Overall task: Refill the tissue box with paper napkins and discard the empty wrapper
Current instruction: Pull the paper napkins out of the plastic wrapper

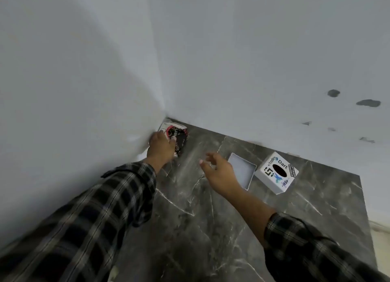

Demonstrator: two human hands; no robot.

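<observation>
One napkin pack (176, 137), upright, cornerward.

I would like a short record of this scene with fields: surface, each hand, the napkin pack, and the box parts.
surface: dark grey marble-patterned countertop in a corner of white walls
left hand: fingers on the black, red and white napkin pack in the corner
right hand: open, empty, above the countertop
box cover: white cube tissue box cover with stickers and an oval hole, beside the tray
box base: shallow white square tray, empty, partly behind the right hand
wall: grey chipped spots on the right
</observation>
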